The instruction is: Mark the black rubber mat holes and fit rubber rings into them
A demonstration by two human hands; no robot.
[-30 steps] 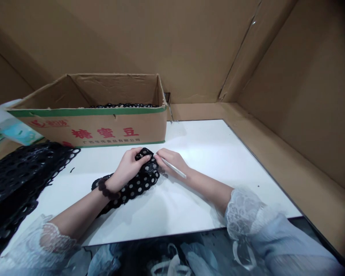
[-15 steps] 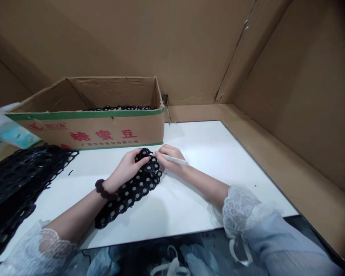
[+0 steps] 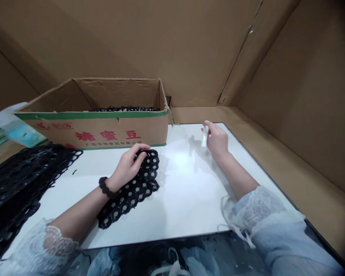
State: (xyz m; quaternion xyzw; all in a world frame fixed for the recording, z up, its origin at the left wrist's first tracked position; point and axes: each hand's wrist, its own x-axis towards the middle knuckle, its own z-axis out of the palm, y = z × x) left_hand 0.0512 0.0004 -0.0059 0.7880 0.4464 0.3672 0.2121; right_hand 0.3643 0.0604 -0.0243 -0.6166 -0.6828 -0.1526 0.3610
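My left hand (image 3: 128, 167) grips the upper end of a piece of black lace (image 3: 125, 199) patterned with round holes, thumb on top and fingers behind. The lace lies slanted on the white board, its lower end under my left wrist. Its right edge is scalloped, with a fold or notch partway down. My right hand (image 3: 219, 142) is raised over the right part of the board, apart from the lace. Between its thumb and fingers is a slim white tool (image 3: 204, 137), pointing roughly up and down; its exact kind does not show.
A cardboard box (image 3: 109, 128) with a green rim stands behind my left hand, with more black lace (image 3: 126, 109) inside. A larger heap of black lace (image 3: 15, 184) lies at the left. Cardboard walls (image 3: 304, 84) surround the white board (image 3: 186, 199). Plastic bags (image 3: 199, 260) hang below its front edge.
My right hand has moved away from the lace, to the right and back, with the white tool turned more upright. The lace's right end now lies spread apart. My left hand still grips it.
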